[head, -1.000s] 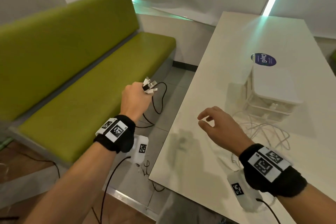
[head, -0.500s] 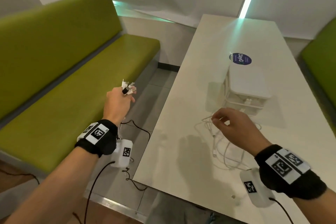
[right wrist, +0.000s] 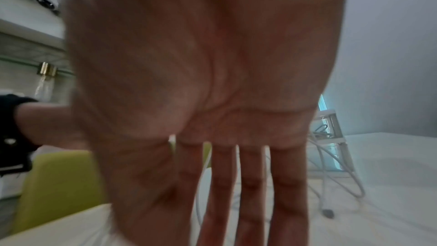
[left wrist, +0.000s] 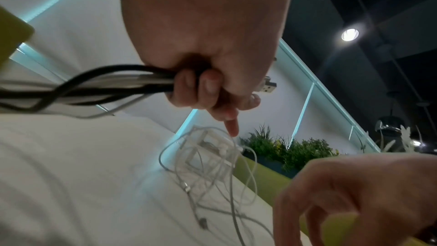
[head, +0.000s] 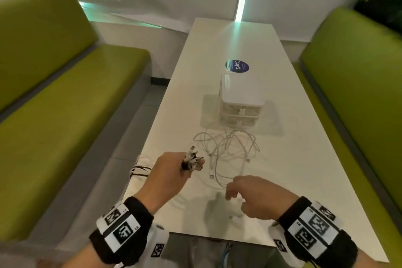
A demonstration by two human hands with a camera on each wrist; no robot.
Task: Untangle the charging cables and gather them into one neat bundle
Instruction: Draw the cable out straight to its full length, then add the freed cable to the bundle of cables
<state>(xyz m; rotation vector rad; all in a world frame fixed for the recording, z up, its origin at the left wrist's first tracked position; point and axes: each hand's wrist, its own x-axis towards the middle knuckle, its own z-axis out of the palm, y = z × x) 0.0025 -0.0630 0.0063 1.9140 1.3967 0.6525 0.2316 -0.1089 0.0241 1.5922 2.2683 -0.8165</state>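
My left hand point(head: 174, 172) grips a bundle of black and white charging cables point(left wrist: 113, 85) in a fist, and their plug ends point(head: 192, 161) stick up past the knuckles. The cables trail off the table's left edge point(head: 139, 169). A loose tangle of white cables point(head: 228, 148) lies on the white table point(head: 282, 169) in front of a small drawer box. My right hand point(head: 243, 193) hovers open just above the near loops of that tangle; the right wrist view shows its fingers point(right wrist: 248, 194) straight and slightly spread, holding nothing.
A white plastic drawer box point(head: 240, 98) stands mid-table with cables running into it, and a round blue sticker point(head: 237, 66) lies behind it. Green benches point(head: 54, 115) flank the table on both sides point(head: 359, 93). Plants point(left wrist: 290, 149) stand behind the right bench.
My left hand carried the held cable bundle from over the left bench to above the table's near left. The right hand dropped toward the near loops. The head view swung right.
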